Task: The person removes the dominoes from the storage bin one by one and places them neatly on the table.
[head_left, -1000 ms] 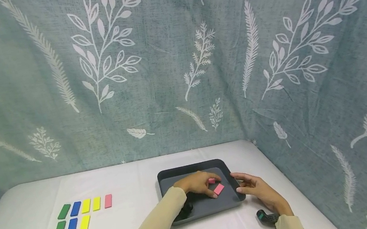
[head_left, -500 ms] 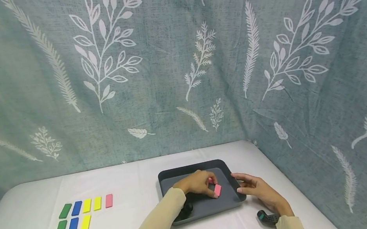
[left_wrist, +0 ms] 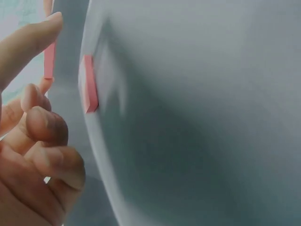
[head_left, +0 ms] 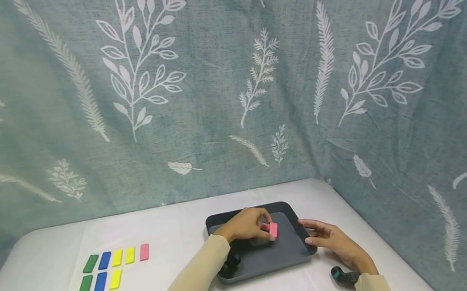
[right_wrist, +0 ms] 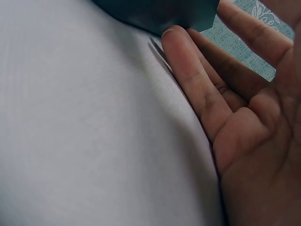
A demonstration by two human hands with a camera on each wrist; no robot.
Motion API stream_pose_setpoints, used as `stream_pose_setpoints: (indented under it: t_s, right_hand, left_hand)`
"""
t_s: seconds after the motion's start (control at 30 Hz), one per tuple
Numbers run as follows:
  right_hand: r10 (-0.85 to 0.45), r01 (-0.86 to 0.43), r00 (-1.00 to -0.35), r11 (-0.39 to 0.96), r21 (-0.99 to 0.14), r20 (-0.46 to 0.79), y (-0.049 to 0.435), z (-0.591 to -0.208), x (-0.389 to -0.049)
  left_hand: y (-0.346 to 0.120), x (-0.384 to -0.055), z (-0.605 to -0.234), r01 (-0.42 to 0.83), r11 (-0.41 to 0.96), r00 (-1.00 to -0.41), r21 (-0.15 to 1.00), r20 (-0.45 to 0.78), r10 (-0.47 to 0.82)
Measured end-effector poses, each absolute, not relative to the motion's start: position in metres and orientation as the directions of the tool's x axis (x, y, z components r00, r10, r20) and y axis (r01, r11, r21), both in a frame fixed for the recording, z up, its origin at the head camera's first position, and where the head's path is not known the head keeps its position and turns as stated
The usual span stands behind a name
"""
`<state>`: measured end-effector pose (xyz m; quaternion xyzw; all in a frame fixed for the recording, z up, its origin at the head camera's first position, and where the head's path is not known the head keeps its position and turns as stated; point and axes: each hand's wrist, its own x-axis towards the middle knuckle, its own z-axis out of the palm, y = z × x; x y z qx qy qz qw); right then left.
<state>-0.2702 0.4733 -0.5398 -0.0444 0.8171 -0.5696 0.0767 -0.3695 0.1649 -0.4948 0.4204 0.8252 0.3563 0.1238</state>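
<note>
Over the dark grey tray (head_left: 274,264), my left hand (head_left: 245,223) pinches a pink block (head_left: 274,230) between thumb and fingers. In the left wrist view this block (left_wrist: 49,61) appears at the fingertips, its upper end partly covered. A second pink block (left_wrist: 89,84) lies in the tray beyond the curled lower fingers; in the head view the hand largely hides that area. My right hand (head_left: 334,241) rests at the tray's right rim, fingers extended and loosely bent. The right wrist view shows its fingers (right_wrist: 186,56) against the tray's dark wall (right_wrist: 160,12).
On the white table (head_left: 165,266), to the left, lie green (head_left: 85,286), blue (head_left: 100,282) and yellow blocks (head_left: 115,279) in two rows. One more pink block (head_left: 144,252) ends the far row. A patterned curtain (head_left: 207,94) hangs behind and along the right side.
The left hand has gripped the pink block in the tray, turned it more upright and lifted it slightly away from the person. The right hand keeps its place at the rim. The head view shifted slightly.
</note>
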Motion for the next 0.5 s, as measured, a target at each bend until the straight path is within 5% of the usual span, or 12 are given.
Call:
stream_pose_setpoints:
  t_s: [0.5]
  right_hand:
    - [-0.176, 0.032, -0.979, 0.357, -0.933, -0.1, 0.473, -0.537, -0.27]
  left_hand:
    - [0.126, -0.372, -0.48, 0.591, 0.369, -0.647, 0.717, 0.148, 0.748]
